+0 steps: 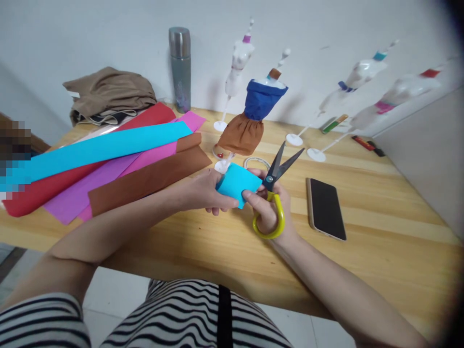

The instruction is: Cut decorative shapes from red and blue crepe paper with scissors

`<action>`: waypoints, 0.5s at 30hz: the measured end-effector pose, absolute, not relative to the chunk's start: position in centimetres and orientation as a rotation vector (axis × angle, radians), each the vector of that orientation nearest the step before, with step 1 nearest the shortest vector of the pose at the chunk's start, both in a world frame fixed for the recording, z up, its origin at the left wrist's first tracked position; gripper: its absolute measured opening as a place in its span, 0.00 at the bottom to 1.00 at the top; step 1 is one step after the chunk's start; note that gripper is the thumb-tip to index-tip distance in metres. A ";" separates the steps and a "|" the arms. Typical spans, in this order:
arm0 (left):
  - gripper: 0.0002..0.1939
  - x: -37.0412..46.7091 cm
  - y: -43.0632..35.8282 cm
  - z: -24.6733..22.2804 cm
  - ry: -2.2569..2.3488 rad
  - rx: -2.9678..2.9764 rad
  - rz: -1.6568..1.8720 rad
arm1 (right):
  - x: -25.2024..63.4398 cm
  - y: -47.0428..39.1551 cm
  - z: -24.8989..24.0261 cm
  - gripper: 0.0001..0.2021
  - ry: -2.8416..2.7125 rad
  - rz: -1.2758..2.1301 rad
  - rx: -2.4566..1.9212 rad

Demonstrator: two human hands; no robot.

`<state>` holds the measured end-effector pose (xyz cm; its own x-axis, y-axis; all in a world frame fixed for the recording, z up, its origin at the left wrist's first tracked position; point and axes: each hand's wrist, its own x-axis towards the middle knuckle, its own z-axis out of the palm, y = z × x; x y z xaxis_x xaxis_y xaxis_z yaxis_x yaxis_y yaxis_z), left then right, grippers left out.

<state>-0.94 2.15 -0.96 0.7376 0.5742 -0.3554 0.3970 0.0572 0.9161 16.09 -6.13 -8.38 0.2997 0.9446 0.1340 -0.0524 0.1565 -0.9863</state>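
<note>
A small piece of bright blue paper (237,182) is held up over the front of the wooden table, between both hands. My left hand (212,193) grips its left side, thumb on top and fingers underneath. My right hand (266,208) pinches its right corner with the thumb. Hooked on that same hand are yellow-handled scissors (270,180), their dark blades spread apart and pointing away from me. Just beyond the paper stands a small mannequin wearing a blue top (264,100) and a brown gathered skirt (243,135).
Long coloured paper strips (108,147) and a folded brown cloth (112,92) lie left. A thermos (180,72) stands by the wall. Several white mannequins (241,58) line the back. A tape roll (256,163) sits behind the hands, a phone (326,208) to the right.
</note>
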 end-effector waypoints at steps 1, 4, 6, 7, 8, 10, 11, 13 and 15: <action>0.06 -1.1 2.3 -0.9 0.802 1.586 0.157 | 16.2 -6.1 -8.4 0.24 -1.016 0.902 -1.176; 0.07 -1.3 2.6 -0.9 0.823 1.635 0.204 | 16.3 -6.1 -8.6 0.23 -1.045 0.884 -1.180; 0.10 -1.3 2.6 -1.0 0.829 1.633 0.247 | 16.3 -6.1 -8.7 0.23 -1.035 0.867 -1.168; 0.11 -1.3 2.6 -1.1 0.822 1.620 0.260 | 16.3 -6.2 -8.7 0.23 -1.028 0.843 -1.157; 0.12 -1.3 2.7 -1.1 0.815 1.599 0.269 | 16.3 -6.3 -8.7 0.23 -1.025 0.810 -1.143; 0.13 -1.5 2.8 -0.9 0.811 1.559 0.307 | 16.4 -6.6 -8.6 0.21 -1.045 0.740 -1.116; 0.13 -1.6 3.0 -0.7 0.815 1.550 0.338 | 16.5 -6.7 -8.5 0.20 -1.070 0.720 -1.098; 0.13 -2.0 3.3 -0.3 0.833 1.555 0.415 | 16.8 -7.1 -8.4 0.19 -1.137 0.730 -1.055; 0.13 -2.4 3.7 0.3 0.851 1.567 0.489 | 17.1 -7.4 -8.5 0.20 -1.207 0.816 -1.019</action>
<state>-2.36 3.66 0.25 0.6405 0.7517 -0.1572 0.2430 -0.0042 0.9700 17.06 -7.39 -8.52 0.1900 0.9184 0.3471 0.0198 0.3499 -0.9366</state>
